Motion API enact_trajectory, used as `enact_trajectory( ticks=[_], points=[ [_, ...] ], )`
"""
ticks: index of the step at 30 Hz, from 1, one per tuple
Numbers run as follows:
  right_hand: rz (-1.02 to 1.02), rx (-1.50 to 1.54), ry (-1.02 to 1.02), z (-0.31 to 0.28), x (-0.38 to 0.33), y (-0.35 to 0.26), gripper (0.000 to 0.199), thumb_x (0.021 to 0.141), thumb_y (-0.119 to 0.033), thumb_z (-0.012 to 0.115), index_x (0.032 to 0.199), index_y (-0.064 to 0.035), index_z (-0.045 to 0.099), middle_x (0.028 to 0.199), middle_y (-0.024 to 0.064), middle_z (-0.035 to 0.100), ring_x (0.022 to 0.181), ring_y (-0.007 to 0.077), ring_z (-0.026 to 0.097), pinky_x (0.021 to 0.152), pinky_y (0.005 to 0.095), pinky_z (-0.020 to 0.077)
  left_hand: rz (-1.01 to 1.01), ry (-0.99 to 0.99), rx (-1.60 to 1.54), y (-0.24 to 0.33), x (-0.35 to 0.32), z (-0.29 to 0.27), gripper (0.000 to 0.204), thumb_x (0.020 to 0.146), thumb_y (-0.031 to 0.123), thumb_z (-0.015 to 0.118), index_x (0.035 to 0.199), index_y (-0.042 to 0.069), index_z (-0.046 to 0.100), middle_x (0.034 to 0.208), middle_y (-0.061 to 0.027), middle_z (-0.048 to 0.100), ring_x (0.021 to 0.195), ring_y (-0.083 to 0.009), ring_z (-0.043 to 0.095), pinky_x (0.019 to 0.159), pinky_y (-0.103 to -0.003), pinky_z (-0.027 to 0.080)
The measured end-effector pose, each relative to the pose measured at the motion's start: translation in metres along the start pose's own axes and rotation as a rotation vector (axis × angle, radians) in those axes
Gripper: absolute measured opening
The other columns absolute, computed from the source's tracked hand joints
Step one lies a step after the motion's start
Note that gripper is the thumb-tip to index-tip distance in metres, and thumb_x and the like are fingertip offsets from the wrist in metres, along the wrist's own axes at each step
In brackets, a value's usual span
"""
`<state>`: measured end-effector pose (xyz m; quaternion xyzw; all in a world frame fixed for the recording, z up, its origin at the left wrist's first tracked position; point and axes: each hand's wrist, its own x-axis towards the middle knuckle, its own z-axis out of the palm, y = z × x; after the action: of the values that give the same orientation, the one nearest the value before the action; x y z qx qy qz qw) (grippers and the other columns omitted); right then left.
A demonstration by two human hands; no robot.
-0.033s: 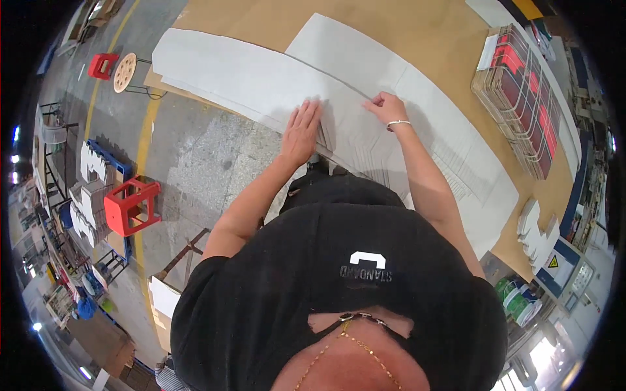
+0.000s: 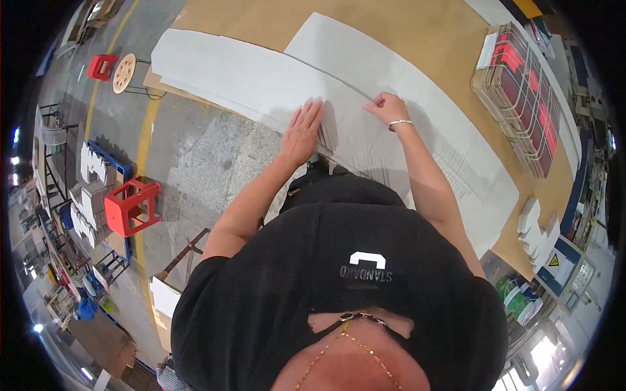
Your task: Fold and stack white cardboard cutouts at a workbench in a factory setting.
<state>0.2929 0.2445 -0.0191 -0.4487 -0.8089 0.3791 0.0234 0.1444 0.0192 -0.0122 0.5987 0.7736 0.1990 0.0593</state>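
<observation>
A long white cardboard sheet (image 2: 228,72) lies at a slant over other pale sheets in front of me. My left hand (image 2: 302,133) rests flat on its near side, fingers stretched out and close together. At the far edge of that sheet is my right hand (image 2: 386,109), with thumb and fingertips pinched together on the edge. Beneath it, a second white cardboard sheet (image 2: 417,98) spreads to the right. Thin slits or stacked edges show between my arms, partly hidden by my body.
Brown board (image 2: 254,19) covers the table. A strapped stack of dark red printed boards (image 2: 521,98) stands at the right, with white cut-out pieces (image 2: 538,234) nearer me. On the floor at left are a red stool (image 2: 132,205), a round-topped stool (image 2: 124,73) and stacked white cut pieces (image 2: 83,218).
</observation>
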Motion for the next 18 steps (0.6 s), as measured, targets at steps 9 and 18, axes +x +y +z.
enact_trajectory(
  ticks=[9, 18],
  points=[
    [0.063, 0.031, -0.015, 0.003, 0.002, 0.011, 0.034, 0.059, -0.034, 0.078, 0.069, -0.0059, 0.062, 0.071, 0.0070, 0.063, 0.066, 0.0189, 0.059, 0.062, 0.0307, 0.0474, 0.028, -0.008, -0.089, -0.001, 0.001, 0.011, 0.052, 0.076, 0.002, 0.044, 0.128, 0.002, 0.039, 0.135, -0.0111, 0.037, 0.126, -0.0284, 0.033, 0.106, -0.040, 0.025],
    [0.003, -0.018, -0.029, -0.009, 0.001, 0.013, 0.035, 0.059, -0.036, 0.077, 0.070, -0.0061, 0.062, 0.074, 0.0092, 0.063, 0.068, 0.0203, 0.059, 0.063, 0.0315, 0.0472, 0.123, -0.089, 0.111, 0.010, 0.002, 0.004, 0.055, 0.074, 0.004, 0.046, 0.129, 0.009, 0.042, 0.138, -0.0057, 0.032, 0.125, -0.0358, 0.030, 0.104, -0.045, 0.025]
  ],
)
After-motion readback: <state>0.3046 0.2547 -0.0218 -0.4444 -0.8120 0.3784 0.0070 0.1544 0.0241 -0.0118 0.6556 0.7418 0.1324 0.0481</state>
